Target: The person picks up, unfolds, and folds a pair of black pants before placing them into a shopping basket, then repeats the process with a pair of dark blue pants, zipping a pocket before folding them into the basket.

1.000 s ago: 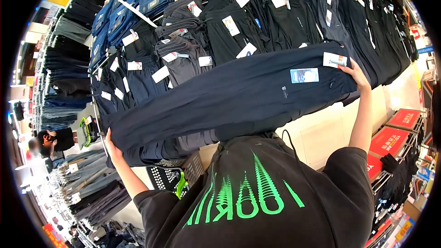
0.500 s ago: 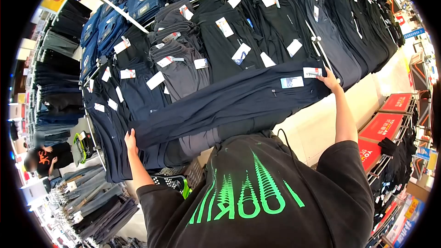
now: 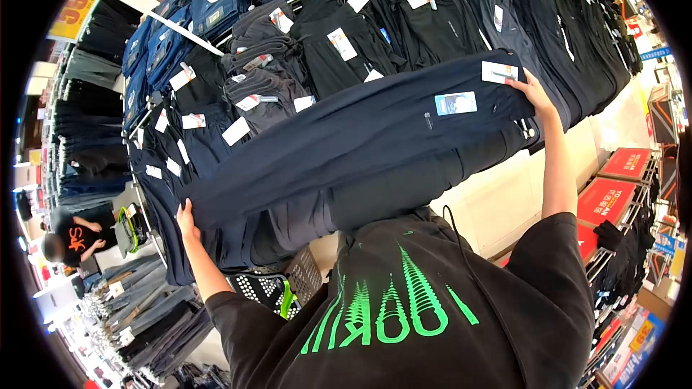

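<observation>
A pair of dark navy trousers is stretched lengthwise between my two hands, above the display of trousers. My left hand is closed on the leg end, thumb uppermost. At the waist end, my right hand grips the waistband beside a white paper tag. A blue-and-white label lies on the fabric near that end. Behind and below are more folded trousers, among them grey ones and black ones, many with white tags.
Stacked blue jeans sit at the back left. A perforated dark basket stands by my left elbow. Red sign boxes line the right side. Hanging jeans fill the lower left, near another person.
The trousers have been lifted and pulled flatter and wider. My right hand has moved up and to the right, my left hand slightly to the left. Both keep their grip.
</observation>
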Demonstrator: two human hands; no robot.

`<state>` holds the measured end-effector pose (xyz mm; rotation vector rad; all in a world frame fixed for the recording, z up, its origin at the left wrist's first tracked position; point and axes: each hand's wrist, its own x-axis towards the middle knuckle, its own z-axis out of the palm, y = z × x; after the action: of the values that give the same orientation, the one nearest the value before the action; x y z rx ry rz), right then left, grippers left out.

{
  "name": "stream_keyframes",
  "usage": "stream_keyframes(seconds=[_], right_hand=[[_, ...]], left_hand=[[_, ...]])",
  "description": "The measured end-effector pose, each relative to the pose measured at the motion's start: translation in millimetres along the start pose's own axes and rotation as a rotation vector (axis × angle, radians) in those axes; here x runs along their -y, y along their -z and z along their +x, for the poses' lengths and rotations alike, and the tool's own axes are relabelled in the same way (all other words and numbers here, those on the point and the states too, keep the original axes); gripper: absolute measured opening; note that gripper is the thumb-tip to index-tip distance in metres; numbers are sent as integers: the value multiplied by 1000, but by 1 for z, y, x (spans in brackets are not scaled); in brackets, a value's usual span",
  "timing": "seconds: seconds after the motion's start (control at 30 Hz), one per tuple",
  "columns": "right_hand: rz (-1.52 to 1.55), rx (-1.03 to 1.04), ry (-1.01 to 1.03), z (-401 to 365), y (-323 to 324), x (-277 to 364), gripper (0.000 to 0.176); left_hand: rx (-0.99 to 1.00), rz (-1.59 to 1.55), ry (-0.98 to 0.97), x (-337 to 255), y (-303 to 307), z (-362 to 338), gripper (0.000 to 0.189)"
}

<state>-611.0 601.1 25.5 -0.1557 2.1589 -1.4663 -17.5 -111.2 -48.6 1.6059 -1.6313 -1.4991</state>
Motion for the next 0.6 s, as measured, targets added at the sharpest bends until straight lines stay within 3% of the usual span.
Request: stream_keyframes(seconds=[0.03, 0.07, 0.13, 0.2, 0.23, 0.3, 0.4, 0.43, 0.47, 0.5, 0.57, 0.6], right_hand=[[-50, -36, -19, 25, 13, -14, 60], [-48, 31, -82, 11, 0, 31, 74], [-211, -138, -61, 47, 12, 38, 73], [-101, -112, -53, 67, 19, 64, 58], [92, 105, -24, 64, 17, 87, 44], [299, 179, -10, 90, 30, 92, 32], [544, 188, 33, 118, 44, 100, 23], [596, 294, 24, 137, 63, 95, 22], [568, 142, 24, 148, 68, 91, 21], [622, 182, 46, 154, 73, 90, 21], [729, 382, 80, 161, 84, 86, 23], [775, 542, 85, 162, 90, 83, 25]], left_hand=[[-11, 22, 25, -10, -4, -2, 43], [-23, 46, 54, -27, -7, -8, 40], [67, -42, 143, -59, 2, 0, 43], [33, -129, 178, -93, 14, 5, 44], [-17, -165, 174, -116, 14, -4, 43], [-55, -319, 135, -130, 40, 9, 41], [158, -201, -210, -111, 136, 71, 36], [218, -225, -278, -107, 159, 86, 36], [256, -343, -279, -105, 174, 97, 36], [129, 192, -634, -107, 194, 109, 36], [63, 660, -845, -114, 210, 103, 36], [112, 538, -737, -116, 206, 92, 35]])
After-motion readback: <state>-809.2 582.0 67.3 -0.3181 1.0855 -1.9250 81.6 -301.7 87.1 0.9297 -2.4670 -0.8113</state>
